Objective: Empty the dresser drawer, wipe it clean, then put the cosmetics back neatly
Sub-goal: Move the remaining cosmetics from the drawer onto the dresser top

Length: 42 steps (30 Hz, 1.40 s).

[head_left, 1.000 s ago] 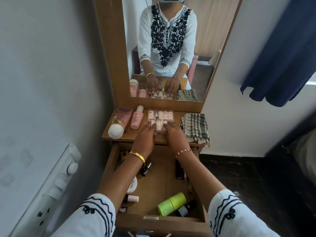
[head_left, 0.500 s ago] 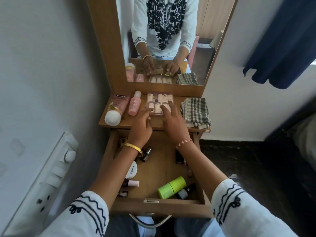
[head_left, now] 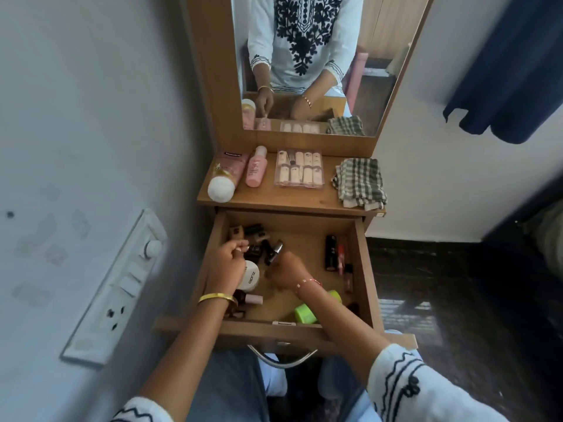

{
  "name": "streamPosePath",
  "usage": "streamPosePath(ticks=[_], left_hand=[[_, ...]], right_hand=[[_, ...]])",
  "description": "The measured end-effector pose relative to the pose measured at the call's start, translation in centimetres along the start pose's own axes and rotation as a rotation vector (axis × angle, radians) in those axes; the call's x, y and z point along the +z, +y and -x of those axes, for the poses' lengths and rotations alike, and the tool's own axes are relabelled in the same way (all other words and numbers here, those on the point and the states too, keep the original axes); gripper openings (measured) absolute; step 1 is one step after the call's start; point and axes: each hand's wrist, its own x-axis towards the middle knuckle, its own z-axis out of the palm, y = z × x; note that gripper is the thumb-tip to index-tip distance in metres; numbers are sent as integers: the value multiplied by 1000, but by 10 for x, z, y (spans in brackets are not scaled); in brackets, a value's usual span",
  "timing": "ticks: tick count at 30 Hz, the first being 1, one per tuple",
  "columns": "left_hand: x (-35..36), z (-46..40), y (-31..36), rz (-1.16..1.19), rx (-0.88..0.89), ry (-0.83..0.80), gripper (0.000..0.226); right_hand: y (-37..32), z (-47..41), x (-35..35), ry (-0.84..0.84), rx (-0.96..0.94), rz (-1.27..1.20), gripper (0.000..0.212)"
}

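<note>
Two hands: both reach down into the open drawer (head_left: 362, 263), forearms coming in from the lower edge of the view, white embroidered sleeves at the elbows.
Left hand (head_left: 227, 266): palm down over the drawer's left side, wrist bent forward, gold bangle (head_left: 216, 297) on the wrist; fingers curl in and pinch a small dark item from the cluster there, too blurred to name.
Right hand (head_left: 286, 271): crosses toward the drawer's middle, knuckles up, beaded bracelet (head_left: 307, 283) on the wrist; fingers curled round a dark tube with a silver cap (head_left: 275, 251), which sticks out tilted above the fist.
Drawer: pulled fully out below the dresser top (head_left: 274, 199), metal handle (head_left: 281, 359) at its front.
Drawer, left: dark small cosmetics (head_left: 253, 236) in a heap, a round white jar (head_left: 250, 275) just beside the left hand, a pale pink small bottle (head_left: 253, 299) near the left wrist.
Drawer, right: black lipstick (head_left: 330, 252) and slim tubes lying along the right wall.
Drawer, front: green bottle (head_left: 306, 313) lying on its side, partly hidden under the right forearm.
Dresser top: pink tube with white cap (head_left: 225, 178), pink bottle (head_left: 256, 167) beside it, clear box of small pink bottles (head_left: 299, 170) in the middle, checked cloth (head_left: 359, 182) folded at the right.
Mirror (head_left: 304, 65): reflects the torso and both hands.
</note>
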Motion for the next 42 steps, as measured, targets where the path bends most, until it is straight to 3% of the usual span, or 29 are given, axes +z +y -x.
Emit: streamPosePath(ticks=[6,11,14,19,22,26,29,32,35,36,38,40,42], left_hand=[[-4,-1,-8,-152,-105,-28,33],[-5,-5,-15,-105,-142,-29,35],[-7,-7,-16,-75,-163,-44,36],[-9,-7,-16,-38,-173,-77,34],[-9,-4,-13,18,-135,-43,31],[-10,6,-2,181,-50,136,27],[-12,11,1,246,-136,56,28],[-10,15,5,377,-184,-83,23],[-6,17,6,398,-148,-97,24],[-5,18,7,414,-153,-103,25],[-6,16,5,439,-175,-110,24],[-7,13,2,439,-195,-113,17],[-6,10,-2,427,-199,-111,16]], right_hand=[[-18,-11,26,-61,83,-96,35],[-20,-9,33,-68,128,-233,35],[-21,-8,35,-99,217,-455,47],[-20,-1,28,-137,281,-754,12],[-17,2,21,-107,306,-926,15],[-14,13,7,-45,317,-1223,11],[-11,21,-4,-49,202,-1261,11],[-4,25,-7,18,110,-1107,16],[8,28,-10,87,84,-945,21],[16,29,-11,121,81,-795,23],[34,30,-18,199,64,-259,18],[50,36,-24,111,98,214,20],[61,43,-26,-43,139,384,29]])
